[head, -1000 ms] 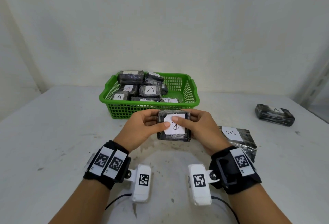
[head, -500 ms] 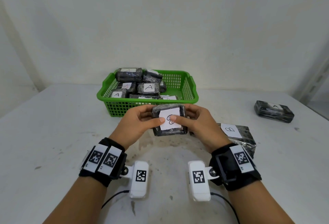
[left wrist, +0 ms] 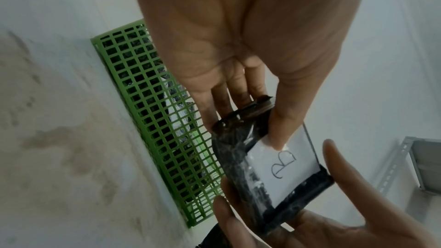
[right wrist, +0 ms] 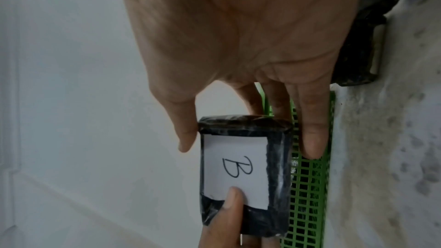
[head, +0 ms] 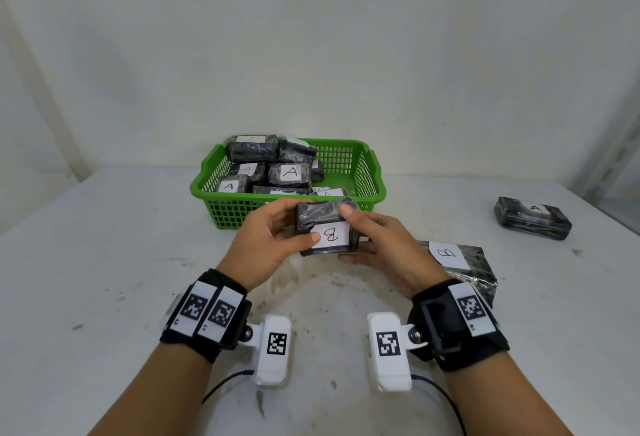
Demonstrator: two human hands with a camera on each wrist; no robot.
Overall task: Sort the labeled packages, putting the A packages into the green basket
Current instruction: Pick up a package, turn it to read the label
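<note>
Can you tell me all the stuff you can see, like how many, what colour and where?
Green plastic mesh basket: one, green, far middle of the table.
Black wrapped packages with white A labels: several, black, piled in the basket; exact count unclear.
Black wrapped package with white B label: one, black, held in front of the basket.
Second black B package: one, black, on the table beside the right wrist.
Lone black A package: one, black, far right of the table.
White table: one, white, stained.
Left hand: grips the held package.
Right hand: grips it too.
</note>
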